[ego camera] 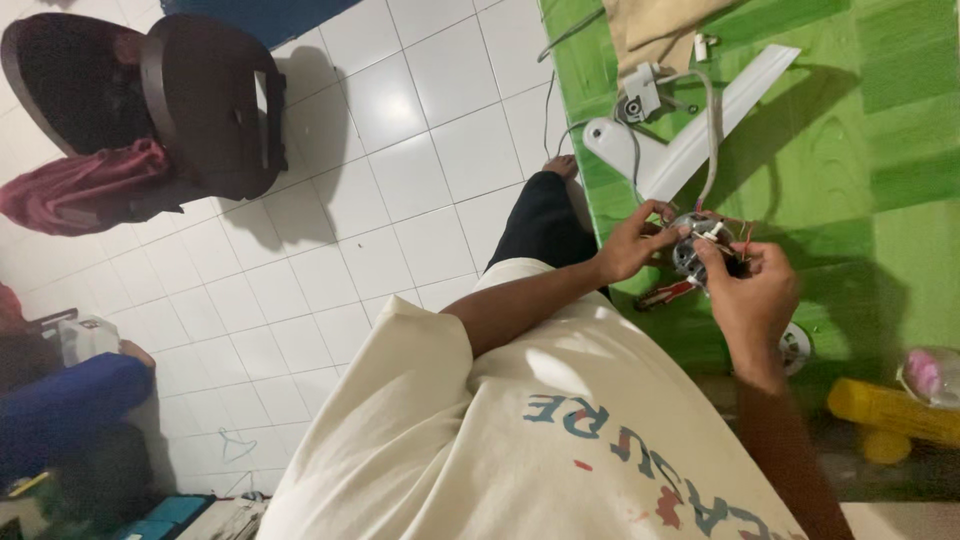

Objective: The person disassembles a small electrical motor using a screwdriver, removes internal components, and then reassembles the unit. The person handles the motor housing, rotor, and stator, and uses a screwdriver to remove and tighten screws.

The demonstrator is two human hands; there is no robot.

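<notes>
Head view, rotated; the person sits over a green mat [860, 130] laid beside a white tiled floor [380, 200]. Both hands meet on a small grey motor [703, 245] with loose wires, held in the air just above the mat. The left hand [632, 245] has its fingers curled against the near side of the motor, pinching at the wires on top. The right hand [755, 295] is closed around the far side, thumb and fingertips pressing on the white connector piece at the top of the motor; how tightly either hand clamps cannot be told. A grey cable [712, 120] runs from the motor up to a white plastic housing [690, 130] lying on the mat, well apart from the hands. A red-handled tool [665, 294] lies on the mat just below the motor, between the two forearms. A round white part [797, 345] rests near the right wrist. A yellow object [885, 412] sits at the lower right edge of the mat. On the floor, well apart, stands a dark plastic chair [190, 100] with a maroon cloth [90, 190] draped on it. Another person's blue sleeve [70, 400] shows at the left edge.
</notes>
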